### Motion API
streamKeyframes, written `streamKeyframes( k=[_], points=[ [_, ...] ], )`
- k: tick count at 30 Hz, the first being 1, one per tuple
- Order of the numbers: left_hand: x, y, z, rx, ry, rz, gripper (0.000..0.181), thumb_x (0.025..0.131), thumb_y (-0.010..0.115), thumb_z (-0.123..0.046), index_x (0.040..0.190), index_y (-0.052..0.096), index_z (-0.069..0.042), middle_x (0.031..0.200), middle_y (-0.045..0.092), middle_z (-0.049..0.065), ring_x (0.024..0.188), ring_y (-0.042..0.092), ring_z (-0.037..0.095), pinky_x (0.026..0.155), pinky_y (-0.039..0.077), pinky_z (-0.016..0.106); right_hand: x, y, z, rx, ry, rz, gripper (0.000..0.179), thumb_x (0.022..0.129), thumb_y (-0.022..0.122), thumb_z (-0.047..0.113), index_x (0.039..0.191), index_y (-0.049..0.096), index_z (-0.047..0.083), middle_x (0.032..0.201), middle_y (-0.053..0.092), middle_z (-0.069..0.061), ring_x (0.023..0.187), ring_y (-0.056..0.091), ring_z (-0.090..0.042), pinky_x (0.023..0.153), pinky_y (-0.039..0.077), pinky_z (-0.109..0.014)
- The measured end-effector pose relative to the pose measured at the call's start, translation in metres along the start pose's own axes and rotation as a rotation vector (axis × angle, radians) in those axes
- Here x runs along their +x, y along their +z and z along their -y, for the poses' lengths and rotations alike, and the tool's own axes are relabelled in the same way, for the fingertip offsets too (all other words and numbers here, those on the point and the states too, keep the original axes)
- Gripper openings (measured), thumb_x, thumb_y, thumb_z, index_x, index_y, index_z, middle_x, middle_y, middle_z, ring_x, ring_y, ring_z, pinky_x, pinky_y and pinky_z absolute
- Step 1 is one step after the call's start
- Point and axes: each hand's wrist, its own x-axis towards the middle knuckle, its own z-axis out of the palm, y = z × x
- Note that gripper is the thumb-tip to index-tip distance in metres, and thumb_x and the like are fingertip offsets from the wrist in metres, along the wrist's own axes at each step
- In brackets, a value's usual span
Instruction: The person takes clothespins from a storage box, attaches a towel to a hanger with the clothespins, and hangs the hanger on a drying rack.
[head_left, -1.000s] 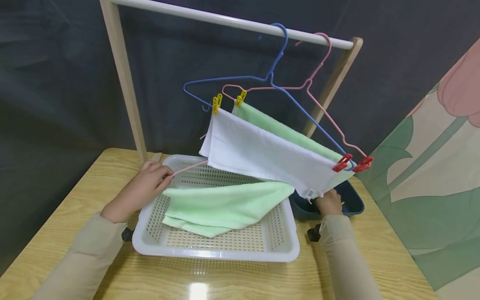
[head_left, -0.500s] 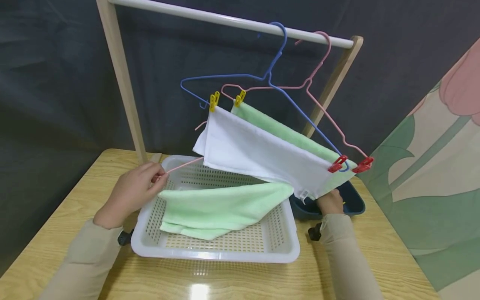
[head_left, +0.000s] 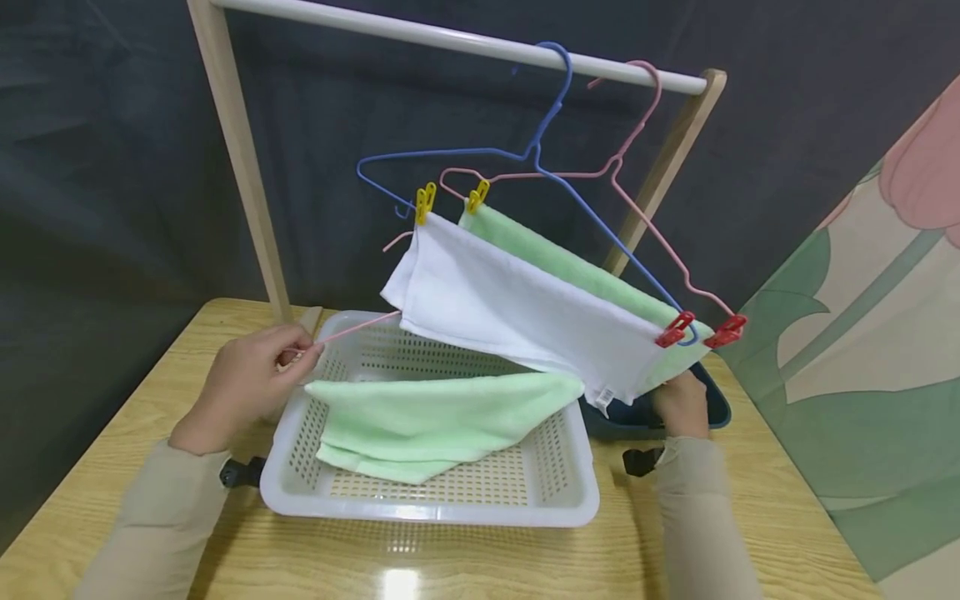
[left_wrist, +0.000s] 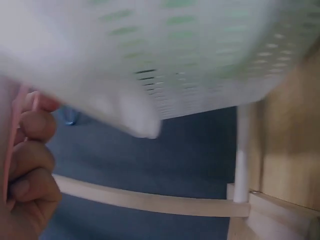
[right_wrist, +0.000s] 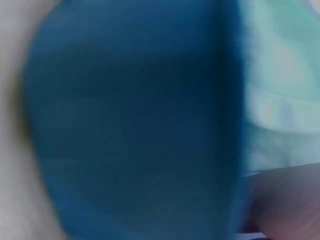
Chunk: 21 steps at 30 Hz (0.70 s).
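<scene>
The one label in sight is a small white tag (head_left: 603,402) on the lower corner of the white towel (head_left: 517,300) (its dark marks are too small to read). Three hangers show: a blue hanger (head_left: 537,152) and a pink hanger (head_left: 615,160) hooked on the white bar (head_left: 442,35), and a second pink one, the held hanger (head_left: 358,326). Two yellow clips (head_left: 425,203) and two red clips (head_left: 675,330) fasten two towels, the white one in front of a green towel (head_left: 555,250). Of the two hands, the left hand (head_left: 243,379) curls its fingers round the held hanger, above the basket's left side; the right hand (head_left: 682,404) is at the navy bin (head_left: 718,408), fingertips hidden, so its grip cannot be told. A second, folded green towel (head_left: 442,421) is in the white basket (head_left: 427,510) on the desk (head_left: 510,562)
</scene>
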Motion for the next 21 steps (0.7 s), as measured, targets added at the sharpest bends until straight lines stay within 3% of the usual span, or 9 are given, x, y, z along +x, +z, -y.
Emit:
streamKeyframes(
  k=[2, 4, 7, 11, 14, 21],
  points=[
    [0.001, -0.005, 0.002, -0.041, -0.014, 0.001, 0.014, 0.088, 0.075, -0.01, 0.079, 0.068, -0.017, 0.064, 0.043, -0.011, 0.057, 0.038, 0.007, 0.051, 0.031, 0.025, -0.001, -0.007, -0.002, -0.039, -0.031, -0.019, 0.021, 0.094, 0.056, 0.012, 0.077, 0.063, 0.0, 0.066, 0.062, -0.015, 0.061, 0.058, -0.031, 0.057, 0.044, -0.044],
    [0.002, -0.01, 0.004, -0.063, -0.017, 0.002, 0.013, 0.086, 0.077, -0.009, 0.078, 0.071, -0.016, 0.063, 0.043, -0.011, 0.057, 0.039, 0.007, 0.052, 0.032, 0.025, -0.003, -0.014, -0.003, -0.031, 0.011, -0.006, 0.025, 0.09, 0.058, 0.01, 0.067, 0.059, 0.002, 0.054, 0.055, -0.006, 0.05, 0.052, -0.025, 0.051, 0.04, -0.039],
    [0.002, -0.019, 0.009, -0.077, -0.024, 0.009, 0.017, 0.085, 0.078, -0.008, 0.074, 0.07, -0.018, 0.061, 0.041, -0.012, 0.056, 0.038, 0.006, 0.052, 0.031, 0.025, -0.007, -0.021, -0.002, -0.001, 0.077, -0.002, 0.024, 0.088, 0.059, 0.009, 0.068, 0.063, -0.003, 0.05, 0.054, -0.003, 0.046, 0.048, -0.02, 0.047, 0.038, -0.035],
    [0.0, -0.028, 0.017, -0.103, -0.044, 0.017, 0.026, 0.085, 0.078, -0.008, 0.068, 0.065, -0.022, 0.06, 0.038, -0.013, 0.055, 0.036, 0.004, 0.052, 0.028, 0.024, -0.011, -0.025, 0.003, 0.027, 0.104, -0.06, 0.023, 0.086, 0.062, 0.009, 0.084, 0.069, -0.013, 0.058, 0.059, -0.009, 0.052, 0.051, -0.024, 0.048, 0.039, -0.035],
    [-0.003, -0.032, 0.022, -0.131, -0.049, -0.012, 0.027, 0.082, 0.079, -0.005, 0.066, 0.065, -0.023, 0.059, 0.038, -0.015, 0.054, 0.035, 0.003, 0.053, 0.027, 0.023, -0.015, -0.027, 0.007, 0.037, 0.092, -0.117, 0.026, 0.084, 0.064, 0.009, 0.092, 0.069, -0.015, 0.07, 0.065, -0.02, 0.063, 0.056, -0.031, 0.051, 0.039, -0.035],
    [-0.005, -0.034, 0.028, -0.219, 0.033, -0.092, 0.035, 0.073, 0.08, 0.005, 0.063, 0.064, -0.025, 0.057, 0.039, -0.015, 0.053, 0.033, -0.002, 0.051, 0.027, 0.021, -0.026, -0.035, 0.019, 0.105, 0.096, -0.173, 0.029, 0.088, 0.066, 0.009, 0.106, 0.068, -0.013, 0.098, 0.068, -0.031, 0.08, 0.062, -0.037, 0.059, 0.044, -0.035]
  ],
)
